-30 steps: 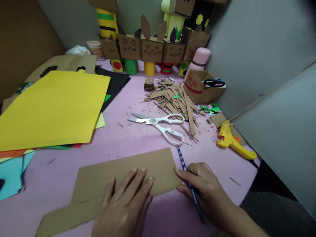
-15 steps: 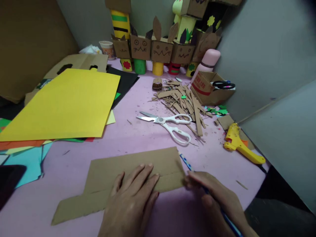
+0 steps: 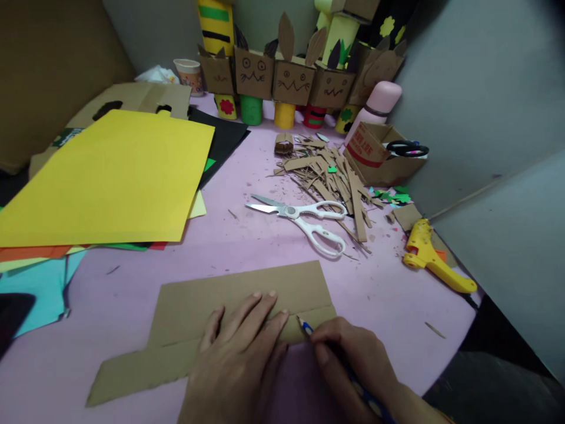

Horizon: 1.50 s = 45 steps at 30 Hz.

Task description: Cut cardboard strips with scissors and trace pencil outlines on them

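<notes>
A flat cardboard piece (image 3: 185, 306) lies in front of me, with a narrower strip jutting out at its lower left. My left hand (image 3: 238, 350) rests on it, fingers spread and pressing it to the table. Between finger and thumb, my right hand (image 3: 353, 365) grips a blue patterned pencil (image 3: 308, 330). The pencil's tip meets the cardboard just right of my left fingertips, close to a line running across the piece. White-handled scissors (image 3: 291, 212) lie with blades parted beyond the cardboard.
Yellow paper (image 3: 119, 182) tops a pile of coloured sheets at left. Cardboard scraps (image 3: 326, 176) are heaped at centre right. A yellow glue gun (image 3: 435, 259) sits near the right edge. Behind stand cardboard animal heads (image 3: 293, 82), a pink bottle (image 3: 382, 100) and a small box (image 3: 375, 153).
My right hand has moved left, bringing the pencil from beyond the cardboard's right edge down onto its surface. The left hand stays in place. The camera view has shifted slightly.
</notes>
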Tool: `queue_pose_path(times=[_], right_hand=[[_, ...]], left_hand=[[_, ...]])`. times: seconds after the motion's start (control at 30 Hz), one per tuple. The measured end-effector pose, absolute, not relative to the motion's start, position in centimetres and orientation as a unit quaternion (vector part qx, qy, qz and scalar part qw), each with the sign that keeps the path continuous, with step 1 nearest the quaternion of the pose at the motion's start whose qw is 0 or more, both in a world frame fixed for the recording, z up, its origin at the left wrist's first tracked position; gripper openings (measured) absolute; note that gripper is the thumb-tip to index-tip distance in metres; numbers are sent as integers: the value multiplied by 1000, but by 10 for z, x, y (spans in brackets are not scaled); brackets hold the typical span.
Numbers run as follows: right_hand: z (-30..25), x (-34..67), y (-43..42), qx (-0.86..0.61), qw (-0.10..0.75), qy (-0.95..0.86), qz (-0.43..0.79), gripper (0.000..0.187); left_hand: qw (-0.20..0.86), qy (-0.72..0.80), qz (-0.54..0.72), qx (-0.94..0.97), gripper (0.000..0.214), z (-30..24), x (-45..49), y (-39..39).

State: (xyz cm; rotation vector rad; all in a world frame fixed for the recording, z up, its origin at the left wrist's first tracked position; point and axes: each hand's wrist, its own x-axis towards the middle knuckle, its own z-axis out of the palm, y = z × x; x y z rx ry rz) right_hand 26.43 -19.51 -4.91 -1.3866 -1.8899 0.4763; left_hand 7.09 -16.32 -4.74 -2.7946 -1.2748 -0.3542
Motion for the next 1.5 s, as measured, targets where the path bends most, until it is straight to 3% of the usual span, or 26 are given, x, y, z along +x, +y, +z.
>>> queue_pose_path(times=[0.1, 0.3, 0.67, 1.07, 1.27, 1.5], right_hand=[[-50, 263, -193, -551, 380, -723, 170, 27], [-40, 266, -187, -540, 270, -767, 216, 23], [-43, 267, -186, -556, 205, -775, 220, 26], [-40, 268, -185, -557, 210, -770, 229, 27], [-47, 267, -186, -542, 229, -783, 201, 18], [-43, 269, -183, -549, 230, -777, 204, 28]], left_hand=[[39, -408, -111, -905, 31, -47, 71, -163], [52, -408, -108, -905, 32, -47, 71, -164], [50, -409, -106, -905, 33, -47, 71, -164], [12, -419, -110, -901, 35, -50, 70, -166], [6, -418, -113, -902, 35, -50, 69, -166], [-7, -425, -110, -899, 34, -49, 70, -166]])
